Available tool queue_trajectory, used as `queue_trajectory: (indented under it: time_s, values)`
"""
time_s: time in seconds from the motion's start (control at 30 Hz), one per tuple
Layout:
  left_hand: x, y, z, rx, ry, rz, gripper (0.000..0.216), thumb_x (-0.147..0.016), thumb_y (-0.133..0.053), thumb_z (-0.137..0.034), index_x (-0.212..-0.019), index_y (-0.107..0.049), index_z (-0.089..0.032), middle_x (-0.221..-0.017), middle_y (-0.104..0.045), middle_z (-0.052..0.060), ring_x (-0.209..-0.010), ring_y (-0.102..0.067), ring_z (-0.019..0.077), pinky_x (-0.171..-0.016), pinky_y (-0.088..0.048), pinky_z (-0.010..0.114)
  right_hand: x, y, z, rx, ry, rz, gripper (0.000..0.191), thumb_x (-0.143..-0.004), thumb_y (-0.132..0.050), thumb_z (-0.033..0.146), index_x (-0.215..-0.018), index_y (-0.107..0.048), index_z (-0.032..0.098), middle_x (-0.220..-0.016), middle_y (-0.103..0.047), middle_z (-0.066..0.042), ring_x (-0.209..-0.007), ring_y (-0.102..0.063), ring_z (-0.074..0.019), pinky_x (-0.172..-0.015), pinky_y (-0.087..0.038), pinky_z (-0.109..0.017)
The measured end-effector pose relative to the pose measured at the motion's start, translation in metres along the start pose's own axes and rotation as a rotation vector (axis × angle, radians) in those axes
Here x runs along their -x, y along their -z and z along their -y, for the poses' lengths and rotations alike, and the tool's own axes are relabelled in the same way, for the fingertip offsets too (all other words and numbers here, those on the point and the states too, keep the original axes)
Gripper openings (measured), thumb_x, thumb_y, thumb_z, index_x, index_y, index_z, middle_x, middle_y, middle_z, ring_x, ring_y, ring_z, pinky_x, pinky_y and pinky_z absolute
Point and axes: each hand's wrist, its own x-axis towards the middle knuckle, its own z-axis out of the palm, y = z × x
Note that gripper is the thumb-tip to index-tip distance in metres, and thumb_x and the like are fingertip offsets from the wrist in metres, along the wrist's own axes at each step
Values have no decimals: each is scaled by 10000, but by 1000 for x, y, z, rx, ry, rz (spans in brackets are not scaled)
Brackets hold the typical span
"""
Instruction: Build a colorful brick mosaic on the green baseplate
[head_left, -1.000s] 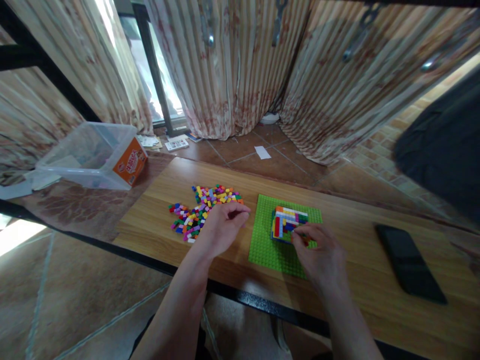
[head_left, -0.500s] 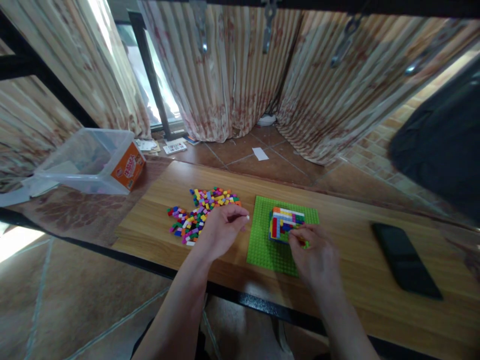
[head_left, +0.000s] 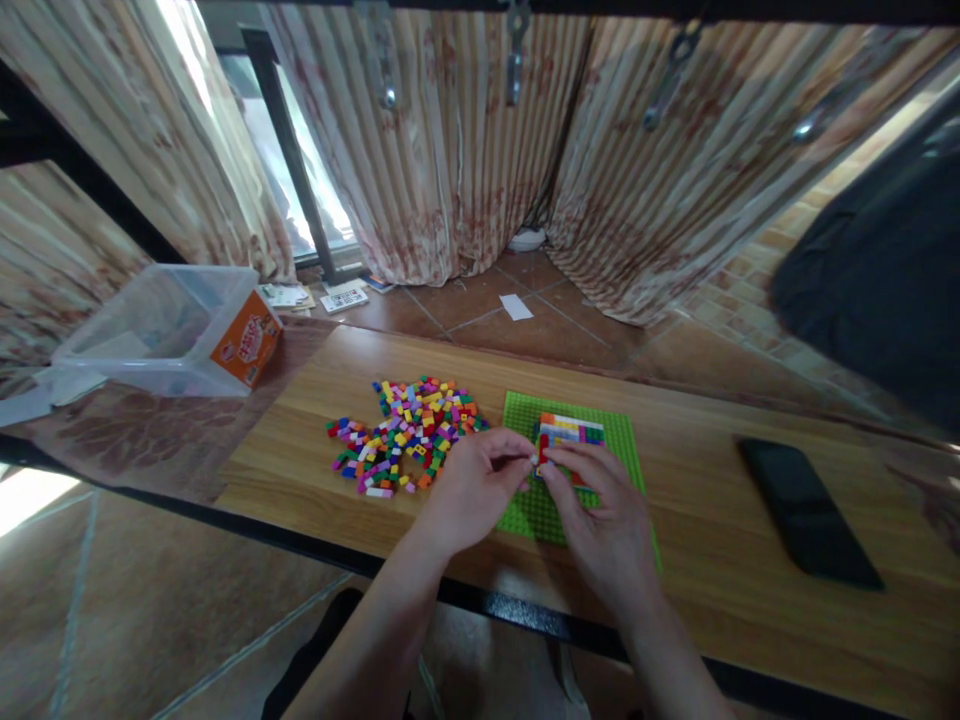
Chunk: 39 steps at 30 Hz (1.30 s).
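My left hand [head_left: 474, 488] and my right hand [head_left: 600, 515] meet over the near left part of a green baseplate [head_left: 626, 445] on the wooden table. The fingertips of both hands pinch a small white brick [head_left: 533, 459] between them. Just behind the fingers stands a block built of many coloured bricks [head_left: 570, 433], partly hidden by my right hand. A loose pile of small coloured bricks [head_left: 405, 430] lies to the left of my left hand.
A black phone [head_left: 802, 510] lies flat on the table at the right. A clear plastic box [head_left: 161, 330] with an orange label stands at the far left. Curtains and a tiled floor are behind the table. A dark garment hangs at the right edge.
My left hand has moved right from the brick pile with a white brick to the baseplate. My right hand has shifted left from the block's near edge and meets it.
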Motion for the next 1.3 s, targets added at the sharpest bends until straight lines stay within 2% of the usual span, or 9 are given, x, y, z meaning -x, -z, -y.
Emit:
queue_trajectory:
  time_s: [0.27,0.4,0.5,0.63,0.77,0.87,1.0,1.3]
  values:
    - [2,-11,1,-20,-26,11,56,-829,-604,-105,-823,-628,-155,-774,-694,20,-691,-649,128,-679,-533,253,-1,1,-4,-74,-65,14,140,-898,-645,343,-899,-754,256,-1002,-715,-42,-971,-661,-194,-913,-510,-389]
    - [0,-7,3,-187,-80,-37,119,-821,-589,-84,-883,-655,-161,-878,-721,45,-805,-677,159,-727,-538,277,-8,14,-23,-51,-107,-71,135,-873,-667,353,-851,-748,247,-986,-712,-44,-950,-663,-204,-906,-504,-406]
    - [-2,-3,4,-316,-100,-68,121,-830,-573,-93,-864,-665,-164,-870,-721,46,-807,-669,164,-699,-522,270,-12,25,-39,-15,-149,-132,149,-851,-687,370,-830,-742,234,-965,-709,-48,-920,-662,-208,-885,-507,-412]
    - [-3,1,3,-365,-104,-73,119,-847,-557,-114,-836,-665,-163,-843,-712,43,-780,-653,158,-677,-509,264,-13,27,-45,-9,-138,-65,149,-853,-681,368,-822,-742,235,-981,-700,-53,-941,-657,-213,-893,-503,-420]
    - [-2,1,0,-385,-112,-64,127,-850,-547,-114,-825,-660,-164,-843,-710,40,-784,-645,156,-678,-499,261,-11,20,-44,48,-57,45,131,-864,-662,342,-835,-743,244,-1015,-683,-60,-987,-634,-228,-924,-486,-446]
    - [-1,2,-1,-405,-117,-59,130,-852,-544,-116,-825,-661,-166,-832,-706,34,-789,-642,156,-685,-494,263,-10,19,-46,108,-1,79,126,-865,-649,320,-828,-737,238,-1035,-677,-70,-1010,-617,-239,-930,-480,-459]
    - [0,4,-3,-410,-123,-62,130,-858,-541,-129,-818,-659,-167,-825,-703,34,-794,-641,161,-690,-490,271,-11,18,-48,148,25,77,117,-857,-640,294,-810,-727,232,-1025,-675,-72,-997,-614,-242,-917,-483,-464]
    - [0,5,-2,-448,-121,-75,122,-862,-552,-134,-829,-665,-167,-816,-698,35,-777,-636,164,-697,-487,278,-12,12,-49,122,-21,18,99,-829,-649,277,-774,-719,232,-996,-679,-61,-959,-633,-231,-903,-486,-448]
